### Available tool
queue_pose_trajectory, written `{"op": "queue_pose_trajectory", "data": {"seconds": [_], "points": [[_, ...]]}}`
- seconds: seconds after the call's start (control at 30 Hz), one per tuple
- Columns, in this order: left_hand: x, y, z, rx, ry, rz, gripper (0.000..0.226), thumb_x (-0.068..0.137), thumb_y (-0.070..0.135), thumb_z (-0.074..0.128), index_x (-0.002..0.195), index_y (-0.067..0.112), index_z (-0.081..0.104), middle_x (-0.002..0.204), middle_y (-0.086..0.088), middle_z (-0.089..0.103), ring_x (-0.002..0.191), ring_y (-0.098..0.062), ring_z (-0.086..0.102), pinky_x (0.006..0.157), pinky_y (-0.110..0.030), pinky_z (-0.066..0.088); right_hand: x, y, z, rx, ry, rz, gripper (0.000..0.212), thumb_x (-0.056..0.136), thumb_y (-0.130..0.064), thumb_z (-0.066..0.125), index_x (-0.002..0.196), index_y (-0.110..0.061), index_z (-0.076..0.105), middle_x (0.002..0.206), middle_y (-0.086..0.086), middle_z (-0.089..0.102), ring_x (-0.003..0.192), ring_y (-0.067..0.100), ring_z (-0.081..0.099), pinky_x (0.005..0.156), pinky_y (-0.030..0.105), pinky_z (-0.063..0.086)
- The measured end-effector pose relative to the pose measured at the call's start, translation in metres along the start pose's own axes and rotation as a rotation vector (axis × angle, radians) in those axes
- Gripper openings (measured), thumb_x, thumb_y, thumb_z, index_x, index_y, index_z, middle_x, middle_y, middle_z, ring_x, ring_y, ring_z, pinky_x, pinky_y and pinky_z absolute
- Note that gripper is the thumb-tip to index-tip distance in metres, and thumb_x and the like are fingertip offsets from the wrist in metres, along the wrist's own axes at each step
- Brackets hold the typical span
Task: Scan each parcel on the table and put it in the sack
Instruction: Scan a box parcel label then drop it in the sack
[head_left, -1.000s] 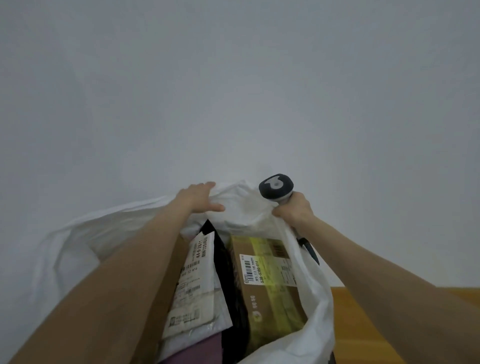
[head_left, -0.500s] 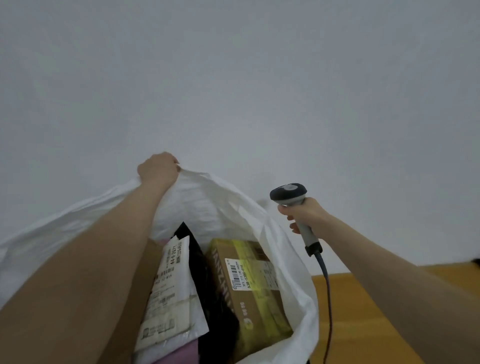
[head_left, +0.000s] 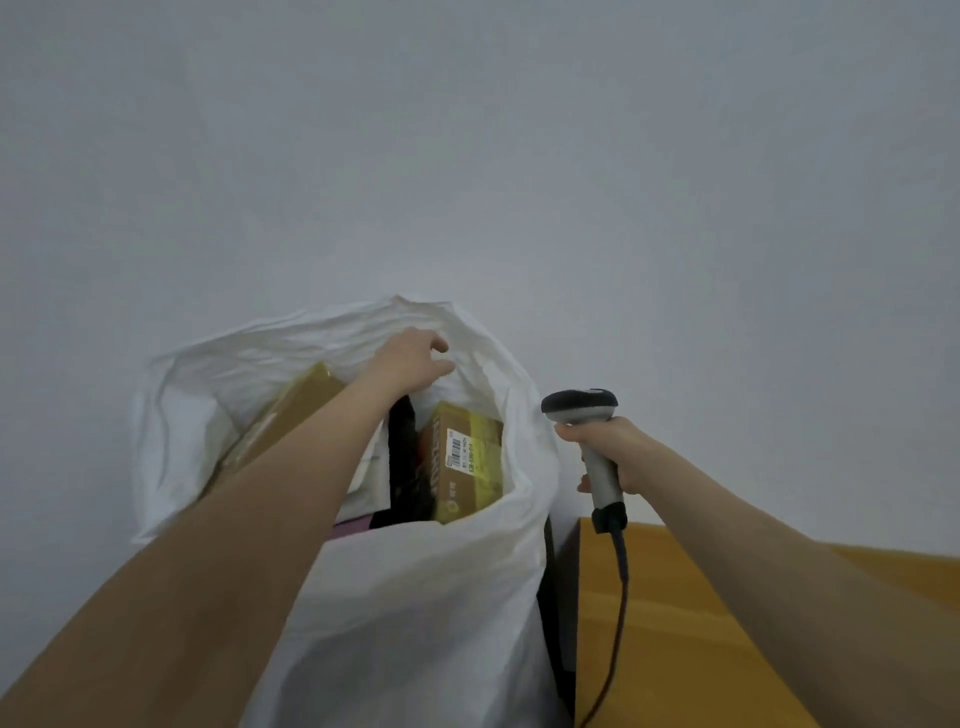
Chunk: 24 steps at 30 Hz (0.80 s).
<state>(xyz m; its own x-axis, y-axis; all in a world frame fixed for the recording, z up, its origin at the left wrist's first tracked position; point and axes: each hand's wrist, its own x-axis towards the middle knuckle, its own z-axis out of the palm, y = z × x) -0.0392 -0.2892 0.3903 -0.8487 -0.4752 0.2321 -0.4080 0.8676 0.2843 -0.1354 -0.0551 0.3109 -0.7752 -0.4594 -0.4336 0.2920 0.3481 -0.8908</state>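
The white sack (head_left: 415, 597) stands open at the centre. Inside it are a brown box with yellow tape and a barcode label (head_left: 465, 462), a black parcel (head_left: 402, 452), a white mailer (head_left: 370, 467), a plain cardboard box (head_left: 296, 410) and a pink edge (head_left: 349, 527). My left hand (head_left: 413, 361) reaches over the mouth to the sack's far inner wall, thumb and fingers apart, with no fabric visibly pinched. My right hand (head_left: 610, 454) grips the handle of the grey barcode scanner (head_left: 579, 405), just right of the sack.
A wooden table top (head_left: 701, 623) lies at the lower right, and the scanner's cable (head_left: 618, 597) hangs down over it. A dark gap separates sack and table. A plain pale wall fills everything behind.
My left hand came down from the raised sack rim to the far inner wall. The sack's mouth dropped and its near side now shows. My right hand keeps the scanner beside the sack.
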Motion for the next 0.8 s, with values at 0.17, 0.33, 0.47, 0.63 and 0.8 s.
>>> {"op": "queue_pose_trajectory", "data": {"seconds": [0.17,0.33,0.47,0.63,0.8], "points": [[-0.086,0.03,0.005,-0.167,-0.561,-0.004,0.054,0.084,0.062,0.057,0.12,0.022,0.06,0.12,0.008,0.057,0.11,-0.013,0.053,0.096,-0.031,0.042,-0.027,0.03,0.019,0.12,-0.145,0.058,0.029,0.082,-0.01,0.075,0.104,-0.001,0.059,0.09,0.017,0.062,0.071,0.029,0.062,0.056,0.034,0.055],[-0.13,0.023,0.001,-0.077,-0.683,-0.09,0.068,0.08,0.056,0.067,0.133,0.016,0.053,0.135,-0.002,0.054,0.124,-0.021,0.051,0.108,-0.042,0.038,-0.043,-0.008,0.044,0.251,-0.089,-0.129,0.022,0.078,0.007,0.068,0.098,0.002,0.061,0.077,0.015,0.061,0.063,0.026,0.059,0.056,0.032,0.051],[-0.145,0.005,-0.01,-0.315,-0.647,-0.157,0.05,0.082,0.06,0.062,0.124,0.031,0.059,0.125,0.009,0.06,0.113,-0.011,0.058,0.1,-0.033,0.045,-0.052,-0.042,0.045,0.312,-0.041,-0.254,0.015,0.077,0.009,0.064,0.084,-0.003,0.057,0.068,0.011,0.054,0.057,0.021,0.053,0.056,0.03,0.048],[-0.154,-0.015,-0.005,-0.02,-0.588,-0.149,0.027,0.068,0.051,0.079,0.076,0.031,0.062,0.084,0.012,0.064,0.076,-0.006,0.061,0.063,-0.023,0.044,-0.043,-0.023,0.03,0.204,0.156,-0.175,0.016,0.078,0.007,0.063,0.073,-0.003,0.053,0.067,0.012,0.054,0.057,0.022,0.052,0.058,0.031,0.048],[-0.14,-0.014,-0.019,0.3,-0.094,-0.112,0.028,0.074,0.05,0.073,0.073,0.023,0.064,0.073,0.005,0.057,0.075,-0.017,0.057,0.058,-0.027,0.038,-0.036,-0.005,0.025,0.089,0.242,-0.137,0.017,0.078,0.004,0.064,0.069,-0.004,0.052,0.066,0.011,0.056,0.059,0.023,0.052,0.065,0.033,0.048]]}}
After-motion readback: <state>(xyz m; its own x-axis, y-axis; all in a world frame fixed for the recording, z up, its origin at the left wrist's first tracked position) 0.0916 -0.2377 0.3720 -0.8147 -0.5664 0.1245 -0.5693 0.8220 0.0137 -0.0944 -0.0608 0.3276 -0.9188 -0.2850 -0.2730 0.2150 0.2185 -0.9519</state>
